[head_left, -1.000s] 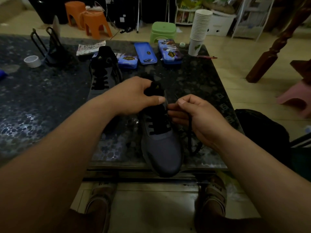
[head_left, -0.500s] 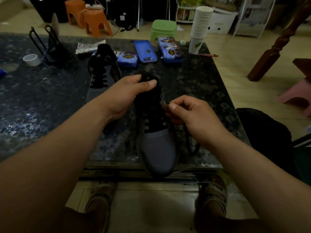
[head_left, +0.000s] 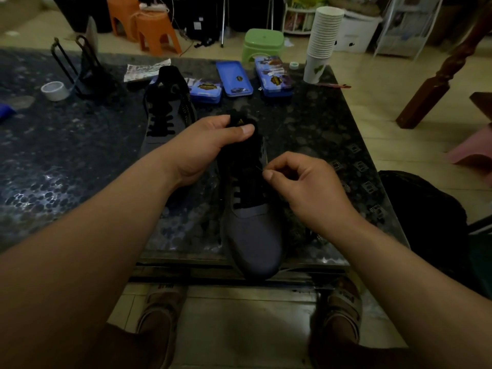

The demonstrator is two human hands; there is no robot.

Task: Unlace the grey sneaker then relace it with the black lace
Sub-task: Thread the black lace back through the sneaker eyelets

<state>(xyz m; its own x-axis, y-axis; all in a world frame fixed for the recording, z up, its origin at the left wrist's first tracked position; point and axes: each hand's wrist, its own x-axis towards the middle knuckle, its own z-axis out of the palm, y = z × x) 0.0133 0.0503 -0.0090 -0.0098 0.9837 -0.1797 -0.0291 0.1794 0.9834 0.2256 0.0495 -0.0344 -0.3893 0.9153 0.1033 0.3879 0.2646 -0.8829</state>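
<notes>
The grey sneaker (head_left: 253, 235) lies on the dark table (head_left: 80, 155), its toe overhanging the near edge. At the sneaker's far end the left hand (head_left: 205, 147) pinches the black tongue (head_left: 239, 121) between thumb and fingers. The right hand (head_left: 300, 187), fingers curled, pinches the tip of the black lace (head_left: 237, 195) at the sneaker's right side. Lace bars show across the eyelets nearest the toe. Beyond the sneaker lie three blue tins (head_left: 234, 78) with their lids shut and contents hidden, and a stack of nested paper cups (head_left: 322, 41).

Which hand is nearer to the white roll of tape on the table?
Left. The left hand holds the grey sneaker, right of the white roll of tape; the right hand is farther right.
</notes>
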